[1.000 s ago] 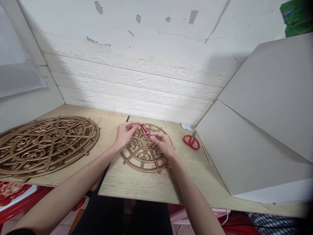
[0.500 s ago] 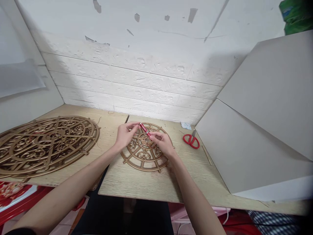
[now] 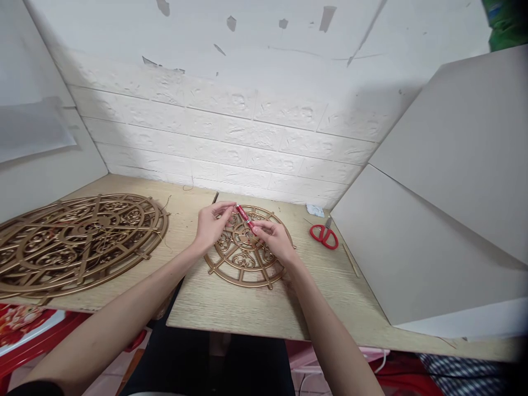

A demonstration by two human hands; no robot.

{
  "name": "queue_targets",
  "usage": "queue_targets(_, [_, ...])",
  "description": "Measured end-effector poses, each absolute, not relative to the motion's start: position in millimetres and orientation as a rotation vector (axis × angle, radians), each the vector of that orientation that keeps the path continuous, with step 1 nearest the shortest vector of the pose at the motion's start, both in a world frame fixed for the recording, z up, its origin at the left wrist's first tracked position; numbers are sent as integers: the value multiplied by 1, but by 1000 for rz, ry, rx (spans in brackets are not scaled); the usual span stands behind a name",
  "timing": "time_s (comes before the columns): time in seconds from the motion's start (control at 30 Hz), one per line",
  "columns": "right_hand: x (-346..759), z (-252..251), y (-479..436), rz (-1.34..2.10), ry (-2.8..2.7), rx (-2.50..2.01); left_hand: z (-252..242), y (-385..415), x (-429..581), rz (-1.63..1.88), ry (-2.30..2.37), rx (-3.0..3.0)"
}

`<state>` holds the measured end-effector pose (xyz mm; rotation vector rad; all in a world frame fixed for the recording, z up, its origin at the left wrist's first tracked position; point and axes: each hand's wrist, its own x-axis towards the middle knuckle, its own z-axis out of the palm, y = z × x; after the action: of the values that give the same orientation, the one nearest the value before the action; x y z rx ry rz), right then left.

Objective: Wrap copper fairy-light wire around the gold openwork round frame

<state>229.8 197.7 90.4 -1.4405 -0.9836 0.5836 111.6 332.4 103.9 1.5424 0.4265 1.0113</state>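
Note:
A slim red tube with silvery parts (image 3: 245, 215) is held slantwise above a round gold openwork disc (image 3: 243, 276). My left hand (image 3: 212, 224) pinches its upper end between thumb and fingers. The lower end is gripped by my right hand (image 3: 274, 238), its fingers curled around it. Beneath both hands, the disc lies flat on the wooden table (image 3: 231, 313), showing scrollwork and a ringed centre partly hidden by the fingers.
Several larger gold discs (image 3: 84, 275) are stacked at the left with loose thin cord on top. Red-handled scissors (image 3: 324, 236), a thin stick (image 3: 351, 260) and a small pale packet (image 3: 315, 210) lie at the right. White panels (image 3: 437, 220) flank the table.
The view has shifted very slightly. Both hands keep their hold on the red tube, which is tilted almost as before.

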Motion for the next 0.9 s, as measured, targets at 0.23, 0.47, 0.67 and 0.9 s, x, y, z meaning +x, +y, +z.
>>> queue_targets(0.23, [232, 90, 198, 577, -990, -1452, 104, 333, 111, 1004, 423, 1567])
queue_targets(0.47, [234, 88, 198, 573, -977, -1446, 104, 333, 112, 1010, 419, 1575])
queue_targets(0.67, [232, 90, 196, 583, -959, -1425, 101, 334, 113, 1003, 406, 1554])
queue_targets(0.9, [232, 90, 196, 583, -969, -1429, 100, 335, 113, 999, 415, 1554])
